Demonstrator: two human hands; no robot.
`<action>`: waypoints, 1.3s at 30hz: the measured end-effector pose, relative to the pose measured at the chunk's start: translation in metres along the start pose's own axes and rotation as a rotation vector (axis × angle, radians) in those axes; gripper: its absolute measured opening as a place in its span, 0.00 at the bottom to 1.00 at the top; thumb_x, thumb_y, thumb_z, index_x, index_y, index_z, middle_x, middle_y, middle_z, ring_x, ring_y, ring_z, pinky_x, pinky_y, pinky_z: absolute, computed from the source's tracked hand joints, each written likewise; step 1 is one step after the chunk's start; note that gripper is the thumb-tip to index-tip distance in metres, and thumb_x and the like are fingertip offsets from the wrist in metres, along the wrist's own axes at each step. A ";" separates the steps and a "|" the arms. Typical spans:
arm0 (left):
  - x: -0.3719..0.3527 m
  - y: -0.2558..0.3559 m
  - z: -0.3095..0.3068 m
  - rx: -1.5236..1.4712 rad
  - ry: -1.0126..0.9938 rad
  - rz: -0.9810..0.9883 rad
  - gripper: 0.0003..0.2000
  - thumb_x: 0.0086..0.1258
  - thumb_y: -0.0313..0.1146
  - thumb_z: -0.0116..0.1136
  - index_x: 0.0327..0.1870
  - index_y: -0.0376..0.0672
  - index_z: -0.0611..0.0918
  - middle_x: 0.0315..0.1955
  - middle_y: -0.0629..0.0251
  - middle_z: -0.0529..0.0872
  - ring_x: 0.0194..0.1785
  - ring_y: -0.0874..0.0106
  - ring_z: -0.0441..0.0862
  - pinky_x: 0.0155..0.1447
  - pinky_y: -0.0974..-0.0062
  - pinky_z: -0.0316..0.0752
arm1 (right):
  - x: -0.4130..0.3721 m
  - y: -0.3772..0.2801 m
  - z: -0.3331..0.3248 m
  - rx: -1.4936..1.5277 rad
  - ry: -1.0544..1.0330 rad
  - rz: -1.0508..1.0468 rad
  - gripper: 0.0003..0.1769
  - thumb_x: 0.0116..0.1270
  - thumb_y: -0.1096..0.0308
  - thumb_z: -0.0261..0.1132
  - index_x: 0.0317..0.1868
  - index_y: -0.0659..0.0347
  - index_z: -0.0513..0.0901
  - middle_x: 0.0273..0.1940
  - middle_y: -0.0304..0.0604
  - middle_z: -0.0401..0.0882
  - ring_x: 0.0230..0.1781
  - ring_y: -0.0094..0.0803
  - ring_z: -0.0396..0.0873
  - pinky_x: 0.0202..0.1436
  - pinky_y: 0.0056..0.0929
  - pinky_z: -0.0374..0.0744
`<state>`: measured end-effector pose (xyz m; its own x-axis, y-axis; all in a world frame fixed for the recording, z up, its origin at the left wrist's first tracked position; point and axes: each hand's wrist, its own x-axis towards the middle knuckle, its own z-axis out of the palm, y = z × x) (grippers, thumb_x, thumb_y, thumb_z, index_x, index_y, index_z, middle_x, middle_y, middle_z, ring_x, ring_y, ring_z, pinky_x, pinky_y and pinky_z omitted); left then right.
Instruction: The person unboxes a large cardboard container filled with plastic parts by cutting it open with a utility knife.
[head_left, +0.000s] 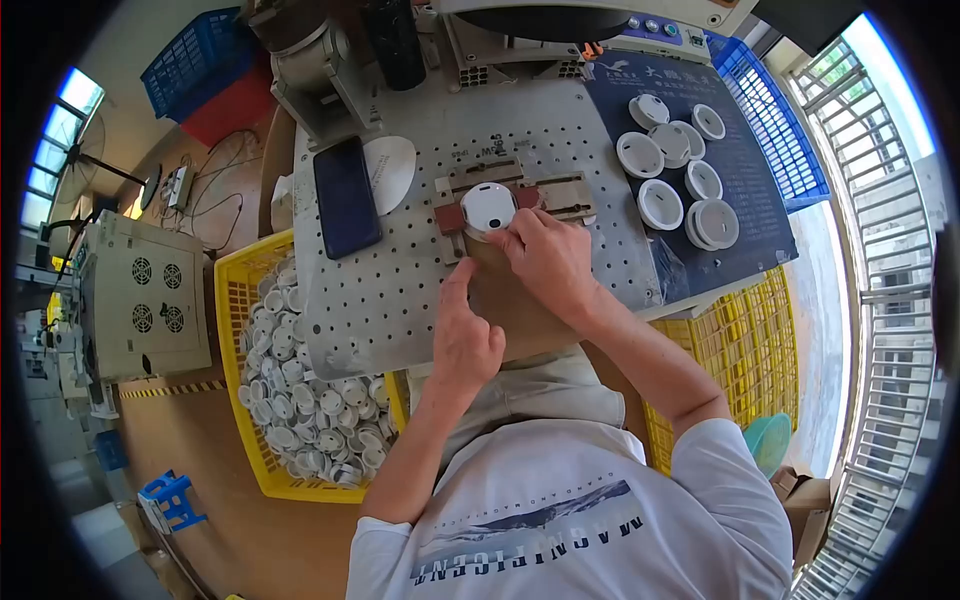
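Note:
A white round piece with small dark holes sits in a metal fixture with reddish-brown jaws, on a perforated metal plate. My right hand is closed at the lower right edge of the round piece, thumb and fingertips together on its rim. Below and left of the fixture is my left hand, its index finger stretched toward the fixture's lower edge and its thumb apart, holding nothing. Several similar white pieces lie on a dark blue board to the right.
A dark phone lies beside a white disc on the plate's left. A yellow basket full of white pieces stands at lower left, another yellow basket at right. Machine parts rise behind the plate.

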<state>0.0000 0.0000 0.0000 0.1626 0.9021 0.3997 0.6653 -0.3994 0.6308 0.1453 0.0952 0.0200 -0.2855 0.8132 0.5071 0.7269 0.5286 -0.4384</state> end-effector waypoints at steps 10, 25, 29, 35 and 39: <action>0.000 0.006 -0.001 0.011 -0.016 -0.009 0.09 0.44 0.23 0.56 0.15 0.21 0.77 0.62 0.31 0.66 0.63 0.39 0.67 0.67 0.49 0.64 | -0.001 -0.002 -0.004 0.046 -0.016 0.060 0.16 0.59 0.59 0.71 0.26 0.58 0.76 0.22 0.42 0.79 0.20 0.44 0.79 0.22 0.38 0.75; 0.055 0.015 -0.007 0.164 0.048 0.071 0.19 0.46 0.19 0.52 0.43 0.18 0.77 0.59 0.35 0.70 0.61 0.44 0.71 0.68 0.57 0.66 | -0.007 0.023 -0.044 0.113 -0.063 0.114 0.15 0.61 0.58 0.69 0.31 0.62 0.77 0.29 0.46 0.81 0.27 0.47 0.81 0.29 0.43 0.78; 0.099 0.005 0.014 0.445 -0.038 0.045 0.12 0.48 0.17 0.57 0.36 0.20 0.81 0.63 0.37 0.66 0.66 0.45 0.66 0.71 0.58 0.61 | -0.013 0.061 -0.111 -0.034 0.048 0.293 0.18 0.60 0.58 0.70 0.42 0.64 0.79 0.43 0.51 0.81 0.37 0.48 0.83 0.37 0.43 0.80; 0.114 -0.004 0.039 0.688 -0.158 0.189 0.05 0.52 0.25 0.61 0.25 0.32 0.86 0.51 0.37 0.76 0.61 0.52 0.69 0.61 0.52 0.66 | -0.004 0.106 -0.137 -0.304 -0.237 0.399 0.30 0.56 0.54 0.72 0.54 0.65 0.76 0.47 0.57 0.79 0.42 0.52 0.83 0.43 0.44 0.80; 0.096 0.009 0.028 0.641 -0.249 0.269 0.05 0.51 0.28 0.61 0.25 0.38 0.87 0.41 0.40 0.81 0.57 0.53 0.70 0.55 0.50 0.66 | 0.008 0.099 -0.140 -0.364 -0.342 0.373 0.32 0.55 0.54 0.71 0.55 0.65 0.76 0.46 0.60 0.79 0.41 0.53 0.83 0.43 0.45 0.80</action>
<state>0.0417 0.0874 0.0251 0.4902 0.8271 0.2750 0.8617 -0.5072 -0.0104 0.3021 0.1205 0.0844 -0.1113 0.9909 0.0757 0.9653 0.1259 -0.2287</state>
